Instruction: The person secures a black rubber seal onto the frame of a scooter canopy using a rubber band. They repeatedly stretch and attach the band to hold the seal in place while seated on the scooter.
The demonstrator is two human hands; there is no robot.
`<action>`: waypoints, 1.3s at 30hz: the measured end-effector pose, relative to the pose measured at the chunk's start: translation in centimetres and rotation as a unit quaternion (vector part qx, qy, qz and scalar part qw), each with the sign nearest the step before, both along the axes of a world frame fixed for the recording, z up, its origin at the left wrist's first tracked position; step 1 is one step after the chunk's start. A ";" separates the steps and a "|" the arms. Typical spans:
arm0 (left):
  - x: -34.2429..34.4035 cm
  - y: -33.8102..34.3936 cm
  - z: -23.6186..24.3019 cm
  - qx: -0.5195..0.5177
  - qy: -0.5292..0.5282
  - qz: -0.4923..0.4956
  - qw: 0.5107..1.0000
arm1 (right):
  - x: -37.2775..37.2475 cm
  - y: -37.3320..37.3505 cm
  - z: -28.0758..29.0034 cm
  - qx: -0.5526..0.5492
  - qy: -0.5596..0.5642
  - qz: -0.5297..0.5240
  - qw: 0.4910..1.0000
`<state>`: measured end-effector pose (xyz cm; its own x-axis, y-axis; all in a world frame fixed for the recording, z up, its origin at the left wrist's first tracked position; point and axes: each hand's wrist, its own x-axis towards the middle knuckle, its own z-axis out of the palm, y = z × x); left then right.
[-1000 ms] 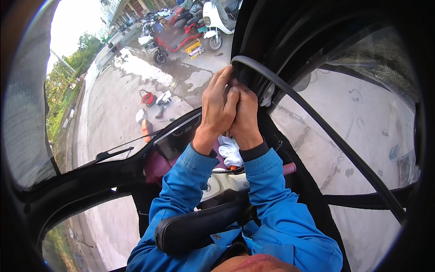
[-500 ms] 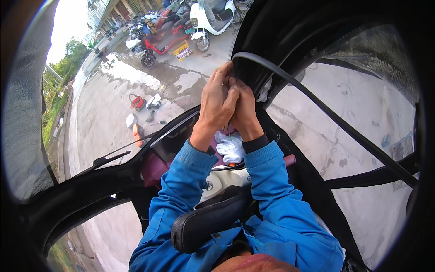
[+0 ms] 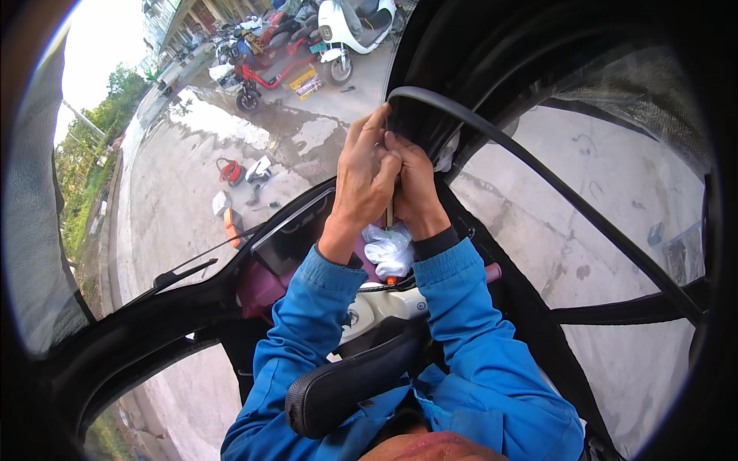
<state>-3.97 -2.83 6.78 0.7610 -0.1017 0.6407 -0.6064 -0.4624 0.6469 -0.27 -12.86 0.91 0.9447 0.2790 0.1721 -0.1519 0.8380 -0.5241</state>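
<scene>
My left hand [image 3: 363, 175] is raised against the edge of a black canopy frame [image 3: 419, 84]. Its fingertips reach the bend of a long black rubber strip [image 3: 492, 132], which curves away to the lower right. Pressed close beside it, my right hand [image 3: 416, 184] has its fingers curled inward. The two thumbs and fingers meet, hiding most of what lies between them. A thin, metal-looking rod [image 3: 390, 213] shows just below the joined hands; whether a hand grips it is unclear. Both forearms wear blue sleeves.
Below the hands sit a white plastic bag [image 3: 388, 250], a pale dashboard [image 3: 373, 311], a pink grip [image 3: 493, 273] and a black padded part [image 3: 350, 384]. Outside, a red object [image 3: 230, 171] and an orange one [image 3: 232, 227] lie on the concrete, with parked scooters [image 3: 336, 42] beyond.
My hands have shifted slightly, and the right fingers look more curled. The thin rod below them now shows more. The whole view has moved a little.
</scene>
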 end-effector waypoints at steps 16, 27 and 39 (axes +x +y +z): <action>0.1 0.8 1.0 0.022 0.007 -0.040 0.999 | -0.5 2.4 0.1 0.083 0.006 -0.060 0.995; 0.9 2.0 0.1 -0.031 0.038 -0.080 0.996 | -0.4 1.3 -0.1 -0.046 -0.020 -0.087 0.995; 0.2 1.4 0.2 -0.084 0.084 -0.082 0.990 | -1.2 -0.2 2.2 -0.015 -0.007 -0.018 1.000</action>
